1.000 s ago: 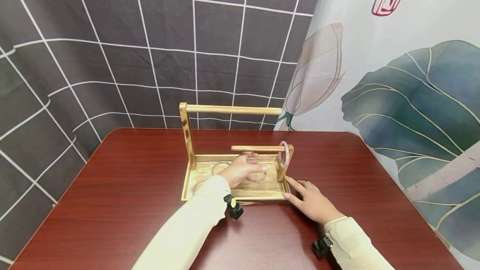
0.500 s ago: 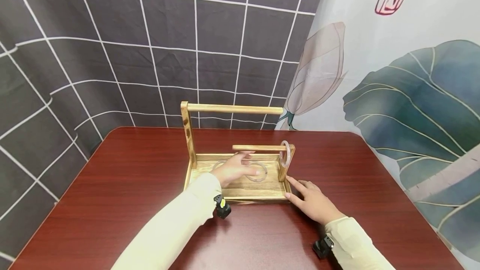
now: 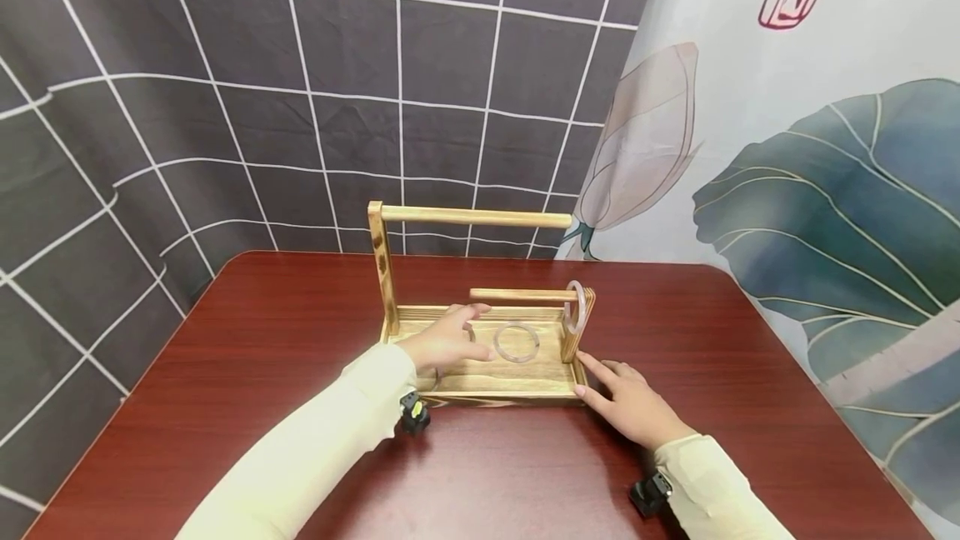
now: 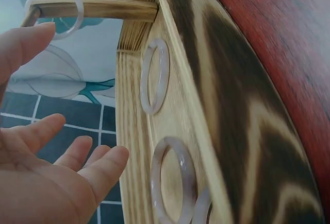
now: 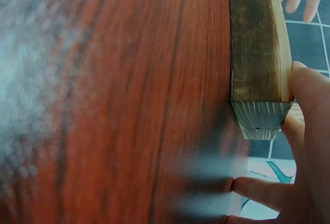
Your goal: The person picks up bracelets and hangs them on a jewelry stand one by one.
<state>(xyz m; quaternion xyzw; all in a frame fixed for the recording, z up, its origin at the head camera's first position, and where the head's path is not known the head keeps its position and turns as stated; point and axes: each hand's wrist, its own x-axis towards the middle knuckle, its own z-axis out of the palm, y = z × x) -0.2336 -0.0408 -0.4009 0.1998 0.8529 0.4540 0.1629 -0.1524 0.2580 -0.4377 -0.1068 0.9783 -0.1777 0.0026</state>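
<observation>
A wooden jewelry stand with a shallow tray [image 3: 510, 396] carries a high bar [image 3: 480, 217] on a left post and a low bar [image 3: 517, 295] on a right post. One pale translucent bangle [image 4: 81, 14] hangs on the low bar, near its post. Another bangle [image 3: 537, 343] lies flat on the tray floor, right of my left hand [image 3: 446, 342]. That hand hovers over the tray with its fingers spread and holds nothing. Further bangles [image 4: 156, 183] lie below it, partly hidden in the head view. My right hand [image 3: 628, 407] touches the tray's front right corner with extended fingers.
The stand is on a reddish-brown table [image 3: 247, 373]. Behind rises a dark grid-patterned cloth [image 3: 337, 48], and a white curtain with leaf prints [image 3: 825, 190] hangs at the right. Both wrists wear small black cameras.
My left hand has moved left across the tray, away from the low bar's post, uncovering the bangle on the tray floor. My right hand stays at the corner. The head view has shifted slightly.
</observation>
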